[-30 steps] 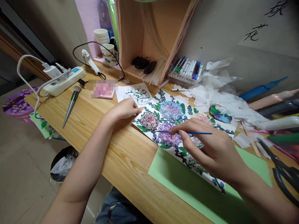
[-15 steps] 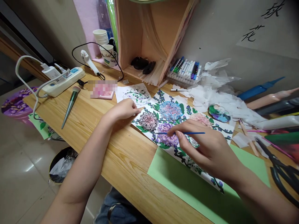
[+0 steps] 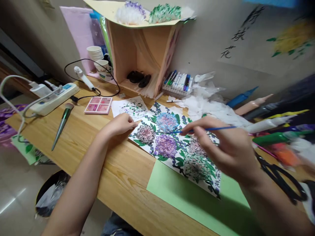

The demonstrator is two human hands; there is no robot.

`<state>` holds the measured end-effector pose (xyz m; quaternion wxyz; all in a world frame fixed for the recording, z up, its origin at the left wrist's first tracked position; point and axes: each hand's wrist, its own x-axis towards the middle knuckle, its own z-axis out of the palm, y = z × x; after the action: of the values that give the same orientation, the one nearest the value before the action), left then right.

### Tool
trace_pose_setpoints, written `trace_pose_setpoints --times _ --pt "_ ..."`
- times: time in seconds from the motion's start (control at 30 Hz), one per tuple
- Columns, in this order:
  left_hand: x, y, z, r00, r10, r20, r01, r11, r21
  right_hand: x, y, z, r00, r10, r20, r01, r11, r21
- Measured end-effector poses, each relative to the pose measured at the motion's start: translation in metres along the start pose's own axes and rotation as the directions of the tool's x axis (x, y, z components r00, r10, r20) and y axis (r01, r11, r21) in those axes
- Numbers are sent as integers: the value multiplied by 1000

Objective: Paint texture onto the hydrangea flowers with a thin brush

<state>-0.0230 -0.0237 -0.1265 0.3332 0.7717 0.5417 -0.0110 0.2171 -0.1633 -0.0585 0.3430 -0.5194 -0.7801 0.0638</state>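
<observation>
A painting (image 3: 182,161) of flower heads in blue, purple, pink, black and green lies on the table, partly over a green sheet (image 3: 169,193). My left hand (image 3: 121,124) is closed at its left corner, thumb and finger pinching the paper's edge. In my right hand (image 3: 221,147) is a thin blue paintbrush (image 3: 221,128), held nearly level. Its tip points left, between the blue flower and the purple one, beside the black one. Whether the bristles touch the paper I cannot tell. My right hand hides part of the painting's right side.
Behind the painting lie a paint-smeared paper (image 3: 129,108), crumpled white tissue (image 3: 209,105) and a box of markers (image 3: 178,82). Black scissors (image 3: 283,178) and paint tubes (image 3: 278,139) are at right. At left are a makeup brush (image 3: 61,127), pink palette (image 3: 98,105) and power strip (image 3: 55,98).
The view has tilted up, bringing more of the wall and shelf top into sight. My right hand and paintbrush have moved farther up the painting, off the purple flower. My left hand stays at the corner.
</observation>
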Motion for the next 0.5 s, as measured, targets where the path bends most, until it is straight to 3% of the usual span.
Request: trace_pose_setpoints --times 0.07,0.17,0.33,0.5 --pt "0 1 -1 1000 4 8 -4 1000 21 4 16 -20 981 121 -154 -131 989 -61" --pt "3 1 -1 1000 11 -7 -11 999 43 10 52 -45 909 267 -320 -332 927 -172" --pt "11 -3 2 1000 23 -17 -23 999 29 11 105 -56 878 373 -300 -469 800 -376" --pt "10 -2 2 1000 13 -7 -13 1000 23 10 121 -51 819 537 -203 -562 678 -473"
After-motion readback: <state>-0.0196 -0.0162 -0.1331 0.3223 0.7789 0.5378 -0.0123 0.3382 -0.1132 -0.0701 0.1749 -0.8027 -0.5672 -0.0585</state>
